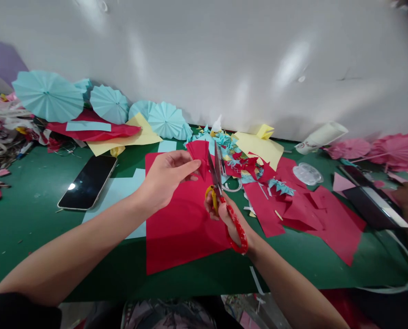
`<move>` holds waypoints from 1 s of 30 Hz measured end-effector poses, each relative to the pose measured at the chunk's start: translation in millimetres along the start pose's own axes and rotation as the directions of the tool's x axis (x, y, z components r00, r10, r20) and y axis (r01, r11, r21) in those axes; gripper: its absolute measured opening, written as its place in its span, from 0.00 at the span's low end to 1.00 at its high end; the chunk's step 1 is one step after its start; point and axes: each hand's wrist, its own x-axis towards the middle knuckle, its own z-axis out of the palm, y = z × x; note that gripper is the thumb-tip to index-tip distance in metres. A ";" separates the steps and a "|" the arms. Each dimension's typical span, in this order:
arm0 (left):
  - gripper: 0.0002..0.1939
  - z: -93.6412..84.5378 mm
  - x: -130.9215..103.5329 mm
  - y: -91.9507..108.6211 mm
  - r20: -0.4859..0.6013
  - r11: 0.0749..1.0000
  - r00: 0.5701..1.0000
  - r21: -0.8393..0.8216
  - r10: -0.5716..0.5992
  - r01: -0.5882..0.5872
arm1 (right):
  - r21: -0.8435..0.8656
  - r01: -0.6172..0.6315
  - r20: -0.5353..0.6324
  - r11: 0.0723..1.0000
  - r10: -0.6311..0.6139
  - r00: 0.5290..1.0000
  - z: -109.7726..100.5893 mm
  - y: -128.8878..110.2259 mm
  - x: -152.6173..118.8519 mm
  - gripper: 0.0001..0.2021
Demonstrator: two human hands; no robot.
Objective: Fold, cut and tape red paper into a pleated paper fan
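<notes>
My left hand (171, 176) pinches a small folded piece of red paper (198, 153), pleated and fanned out at its top. Just right of it, my right hand (226, 212) holds a pair of scissors (216, 171) by its red and yellow handles. The blades point upward, slightly parted, beside the right edge of the folded piece. Whether they touch the paper is unclear. Below both hands a large red sheet (179, 233) lies flat on the green table (121, 269).
A phone (88, 183) lies at the left on light blue paper (130, 185). Blue pleated rosettes (166, 119) line the wall. Red sheets (341, 224), blue scraps (282, 187) and a clear round lid (307, 174) lie right. A dark device (371, 205) sits farther right.
</notes>
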 end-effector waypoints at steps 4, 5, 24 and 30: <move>0.07 0.6 0.4 -5.3 0.032 0.996 0.999 0.084 0.018 -0.021 | 0.080 -0.036 -0.068 0.996 0.042 0.997 1.8 -4.2 -0.4 0.19; 0.09 0.5 0.4 -7.5 0.053 0.993 0.998 0.112 0.021 -0.027 | 0.124 -0.051 -0.099 0.991 0.063 0.993 2.3 -3.9 0.4 0.18; 0.04 -10.9 4.5 -12.5 0.394 0.728 0.883 0.679 -0.255 -0.093 | 0.125 0.044 -0.217 0.991 -0.016 0.976 4.0 -1.6 8.4 0.12; 0.07 -15.9 6.6 5.7 0.297 0.891 0.952 0.448 -0.069 -0.075 | 0.074 -0.018 -0.161 0.997 0.030 0.987 0.3 -1.2 5.4 0.16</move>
